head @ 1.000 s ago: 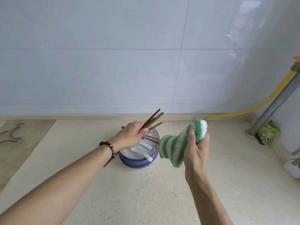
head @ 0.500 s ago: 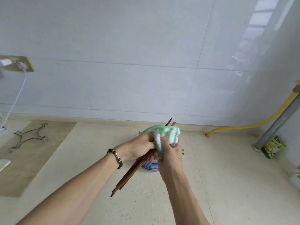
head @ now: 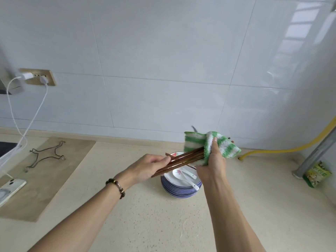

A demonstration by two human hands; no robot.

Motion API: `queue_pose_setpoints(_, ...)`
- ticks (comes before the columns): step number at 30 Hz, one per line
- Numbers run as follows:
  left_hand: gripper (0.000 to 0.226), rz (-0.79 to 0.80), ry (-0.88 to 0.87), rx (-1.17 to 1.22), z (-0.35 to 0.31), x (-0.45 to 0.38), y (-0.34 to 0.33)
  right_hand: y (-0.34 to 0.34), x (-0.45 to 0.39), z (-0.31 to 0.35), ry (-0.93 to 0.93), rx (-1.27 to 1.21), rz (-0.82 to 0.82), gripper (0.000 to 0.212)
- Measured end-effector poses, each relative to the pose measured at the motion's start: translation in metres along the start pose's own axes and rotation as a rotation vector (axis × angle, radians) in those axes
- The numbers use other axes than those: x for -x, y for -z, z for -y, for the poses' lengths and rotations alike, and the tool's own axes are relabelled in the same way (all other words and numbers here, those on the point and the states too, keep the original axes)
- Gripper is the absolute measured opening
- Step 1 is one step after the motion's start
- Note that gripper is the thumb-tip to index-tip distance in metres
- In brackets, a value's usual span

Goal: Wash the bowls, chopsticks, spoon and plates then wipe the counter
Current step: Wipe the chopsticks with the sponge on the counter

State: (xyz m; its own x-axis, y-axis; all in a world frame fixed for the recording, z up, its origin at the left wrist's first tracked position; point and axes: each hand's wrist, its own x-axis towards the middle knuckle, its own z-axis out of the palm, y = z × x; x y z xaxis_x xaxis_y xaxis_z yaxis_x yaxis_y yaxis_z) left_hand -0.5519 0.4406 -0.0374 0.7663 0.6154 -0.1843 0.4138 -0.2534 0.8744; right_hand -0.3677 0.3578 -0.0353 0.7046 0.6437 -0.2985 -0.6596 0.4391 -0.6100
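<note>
My left hand (head: 148,167) grips one end of a bundle of brown chopsticks (head: 183,159) above the counter. My right hand (head: 211,161) holds a green-and-white striped cloth (head: 221,145) folded round the other end of the chopsticks, which is hidden inside it. Below both hands a stack of blue-rimmed plates and bowls (head: 179,190) sits on the beige counter (head: 163,224), with two white spoons (head: 185,176) lying in the top dish.
A wire trivet (head: 46,156) lies on a wooden board (head: 45,179) at the left, with a phone (head: 8,189) on a white charging cable (head: 25,124). At the right are a yellow hose (head: 283,150), a grey pipe (head: 316,151) and a green packet (head: 317,176).
The chopsticks swung from steep to nearly level above the dishes. My right hand slid the cloth out along them toward the far end, away from my left hand. The view shifted left.
</note>
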Motion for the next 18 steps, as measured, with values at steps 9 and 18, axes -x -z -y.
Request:
queue_pose_setpoints(9, 0.037, -0.416, -0.139, 0.047, -0.017, -0.02, -0.032, -0.02, 0.004, -0.03, -0.03, 0.086, 0.031, 0.023)
queue_pose_setpoints(18, 0.042, -0.454, -0.383, -0.362, -0.016, -0.02, -0.037, -0.004, -0.037, 0.016, 0.106, -0.072, -0.331, 0.02)
